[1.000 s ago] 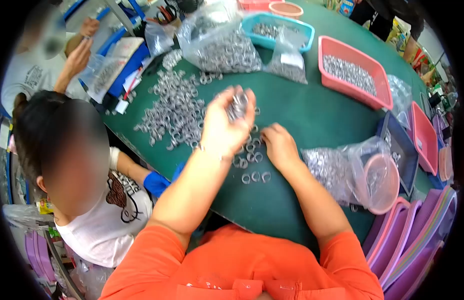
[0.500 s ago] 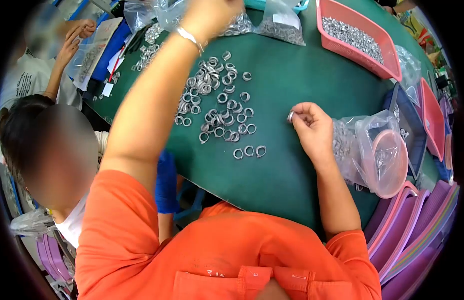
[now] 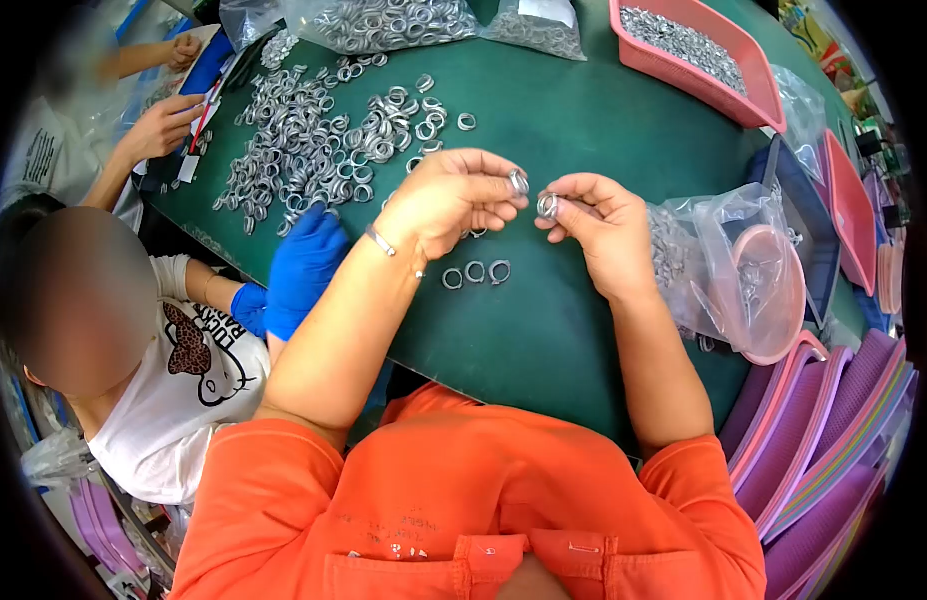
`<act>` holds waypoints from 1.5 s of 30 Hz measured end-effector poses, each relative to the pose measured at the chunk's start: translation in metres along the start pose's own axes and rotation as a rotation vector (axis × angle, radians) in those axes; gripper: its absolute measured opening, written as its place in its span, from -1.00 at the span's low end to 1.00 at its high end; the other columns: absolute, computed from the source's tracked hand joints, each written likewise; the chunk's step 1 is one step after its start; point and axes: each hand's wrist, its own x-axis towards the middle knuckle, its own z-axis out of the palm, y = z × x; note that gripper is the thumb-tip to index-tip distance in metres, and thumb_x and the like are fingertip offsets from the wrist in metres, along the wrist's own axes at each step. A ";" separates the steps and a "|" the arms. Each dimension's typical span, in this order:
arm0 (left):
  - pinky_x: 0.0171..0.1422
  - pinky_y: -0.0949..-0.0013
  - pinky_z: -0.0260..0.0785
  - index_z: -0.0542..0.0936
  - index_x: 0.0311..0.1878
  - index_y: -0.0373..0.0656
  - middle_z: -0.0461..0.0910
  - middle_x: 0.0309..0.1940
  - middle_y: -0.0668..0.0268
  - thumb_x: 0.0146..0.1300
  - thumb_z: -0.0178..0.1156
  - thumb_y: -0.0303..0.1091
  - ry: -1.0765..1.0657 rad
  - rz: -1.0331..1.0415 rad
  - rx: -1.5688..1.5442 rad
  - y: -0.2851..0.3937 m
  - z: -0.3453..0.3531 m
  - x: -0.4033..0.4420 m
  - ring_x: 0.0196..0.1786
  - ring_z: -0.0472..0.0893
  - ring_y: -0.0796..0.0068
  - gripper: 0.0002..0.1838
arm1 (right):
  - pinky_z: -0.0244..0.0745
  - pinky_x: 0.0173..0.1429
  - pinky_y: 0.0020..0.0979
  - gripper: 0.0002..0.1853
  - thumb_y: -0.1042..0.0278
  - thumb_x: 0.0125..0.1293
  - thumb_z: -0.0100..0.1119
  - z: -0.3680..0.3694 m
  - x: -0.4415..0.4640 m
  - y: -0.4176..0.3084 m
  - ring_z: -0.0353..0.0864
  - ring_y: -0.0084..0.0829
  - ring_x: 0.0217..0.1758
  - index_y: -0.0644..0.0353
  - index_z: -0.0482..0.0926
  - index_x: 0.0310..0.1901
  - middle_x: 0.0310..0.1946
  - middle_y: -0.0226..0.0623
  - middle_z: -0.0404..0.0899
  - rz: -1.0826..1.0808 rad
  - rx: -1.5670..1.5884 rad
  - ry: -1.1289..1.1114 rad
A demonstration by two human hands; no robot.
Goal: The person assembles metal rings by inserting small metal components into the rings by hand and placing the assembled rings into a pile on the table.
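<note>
Two bare hands meet over the worktop (image 3: 568, 350), fingertips near each other but apart. Your left hand (image 3: 455, 200) reaches in from the left, forearm angled far and right, thumb and fingers pinching the left ring (image 3: 519, 182). Your right hand (image 3: 605, 232) comes up from the near right, wrist bent inward, thumb and fingers pinching the right ring (image 3: 548, 206), just beside the other. Near side of your hands, three loose rings (image 3: 474, 271) sit in a row.

Now the containers! Far right, a pink basket (image 3: 673, 73) holds a bed of small metal pieces (image 3: 688, 45). At the far edge, a big clear bag (image 3: 383, 25) bulges with rings, a smaller clear bag (image 3: 535, 32) right of it. Beside your right forearm slumps another clear bag (image 3: 673, 250) of metal pieces, its plastic over a pink bowl (image 3: 773, 343). Over left, a loose ring pile (image 3: 298, 150) spreads wide.
</note>
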 end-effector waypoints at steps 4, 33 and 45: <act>-0.25 0.50 0.53 0.53 -0.11 -0.34 0.62 -0.28 0.15 0.19 0.14 -0.50 0.012 -0.055 -0.110 -0.012 0.007 -0.020 -0.28 0.64 0.49 -0.79 | 0.48 -0.24 -0.56 -0.85 0.65 0.20 0.11 0.004 -0.008 -0.004 0.61 -0.53 -0.30 0.31 0.58 -0.21 -0.32 -0.32 0.63 -0.140 -0.091 -0.039; -0.55 0.66 0.09 0.57 -0.19 -0.37 0.51 -0.48 0.35 0.16 0.25 -0.50 0.085 0.010 -0.108 -0.065 0.000 -0.069 -0.56 0.31 0.73 -0.82 | 0.41 -0.43 -0.62 -0.84 0.47 0.27 0.10 0.004 -0.037 0.015 0.56 -0.59 -0.44 0.32 0.54 -0.15 -0.39 -0.29 0.61 0.393 0.113 -0.253; -0.55 0.45 0.31 0.57 -0.37 -0.22 0.57 -0.48 0.26 0.10 0.29 -0.38 0.361 0.120 0.253 -0.066 0.004 -0.070 -0.47 0.55 0.40 -0.87 | 0.47 -0.22 -0.27 -0.89 0.49 0.13 0.15 0.035 -0.001 0.034 0.55 -0.09 -0.36 0.25 0.60 -0.30 -0.42 -0.12 0.54 -0.391 -0.846 -0.119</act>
